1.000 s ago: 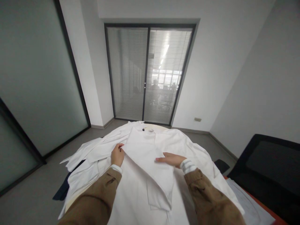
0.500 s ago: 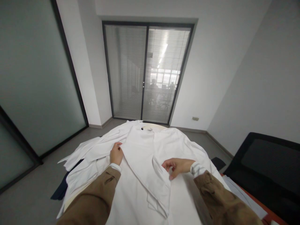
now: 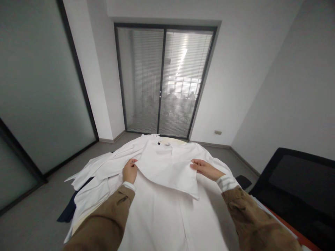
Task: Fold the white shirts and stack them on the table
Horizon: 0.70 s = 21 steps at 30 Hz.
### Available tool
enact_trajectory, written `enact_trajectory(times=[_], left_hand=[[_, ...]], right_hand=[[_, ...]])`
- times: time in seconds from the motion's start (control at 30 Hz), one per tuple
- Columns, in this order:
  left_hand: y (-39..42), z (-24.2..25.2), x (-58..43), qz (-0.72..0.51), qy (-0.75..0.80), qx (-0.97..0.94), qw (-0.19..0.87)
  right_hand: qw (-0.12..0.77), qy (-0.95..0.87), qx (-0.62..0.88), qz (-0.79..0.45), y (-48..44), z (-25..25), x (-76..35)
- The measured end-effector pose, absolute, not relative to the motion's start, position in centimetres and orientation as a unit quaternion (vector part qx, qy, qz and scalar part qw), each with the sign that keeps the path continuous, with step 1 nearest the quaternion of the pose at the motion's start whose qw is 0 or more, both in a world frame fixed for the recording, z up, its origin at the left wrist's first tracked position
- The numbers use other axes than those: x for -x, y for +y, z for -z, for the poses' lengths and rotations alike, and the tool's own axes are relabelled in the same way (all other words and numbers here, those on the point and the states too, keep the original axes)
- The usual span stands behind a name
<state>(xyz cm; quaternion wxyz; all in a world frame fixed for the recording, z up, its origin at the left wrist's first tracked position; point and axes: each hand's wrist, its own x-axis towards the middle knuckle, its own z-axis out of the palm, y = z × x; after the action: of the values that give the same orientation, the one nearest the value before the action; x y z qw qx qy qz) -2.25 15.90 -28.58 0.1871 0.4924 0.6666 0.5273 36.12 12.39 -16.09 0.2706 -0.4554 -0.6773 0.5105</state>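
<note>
Clamped on a white flap [image 3: 169,170] at both ends: left hand [image 3: 130,171] with grip closed on the left corner, knuckles up; right hand [image 3: 205,168] with grip pinched together on the right edge, fingers pointing left. Held taut between the two, across the chest of a white shirt [image 3: 162,216]; probably a sleeve of it, though hard to tell, white on white. Shirt spread flat on the round worktop [image 3: 175,141], collar [image 3: 164,144] at the far side, hem out of view below. More white garments [image 3: 91,170] bunched just left of the shirt, hanging over the rim, with a dark cloth [image 3: 66,213] beneath. Black chair [image 3: 300,184] well off to the right. Blinds [image 3: 163,82] behind glass doors at the far wall.
</note>
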Motion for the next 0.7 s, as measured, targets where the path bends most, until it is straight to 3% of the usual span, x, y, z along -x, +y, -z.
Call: enact_trajectory(times=[0.1, 0.37, 0.43, 0.6, 0.7], left_hand=[[16.0, 28.7, 2.3, -0.531, 0.662, -0.494, 0.189], [15.8, 28.6, 2.4, -0.505, 0.665, -0.524, 0.17], [15.7, 28.5, 2.3, -0.499, 0.667, -0.527, 0.167], [15.9, 28.7, 2.1, -0.497, 0.664, -0.532, 0.171], [16.1, 29.0, 1.9, -0.501, 0.655, -0.535, 0.183]], right_hand=[[0.272, -0.697, 0.449, -0.488, 12.4, 16.5, -36.5], [0.207, -0.774, 0.531, -0.274, 12.5, 16.9, -36.9], [0.139, -0.769, 0.57, -0.254, 12.7, 16.6, -37.8], [-0.148, -0.686, 0.632, -0.327, 12.5, 17.5, -40.3], [-0.188, -0.654, 0.633, -0.369, 12.6, 18.6, -40.7]])
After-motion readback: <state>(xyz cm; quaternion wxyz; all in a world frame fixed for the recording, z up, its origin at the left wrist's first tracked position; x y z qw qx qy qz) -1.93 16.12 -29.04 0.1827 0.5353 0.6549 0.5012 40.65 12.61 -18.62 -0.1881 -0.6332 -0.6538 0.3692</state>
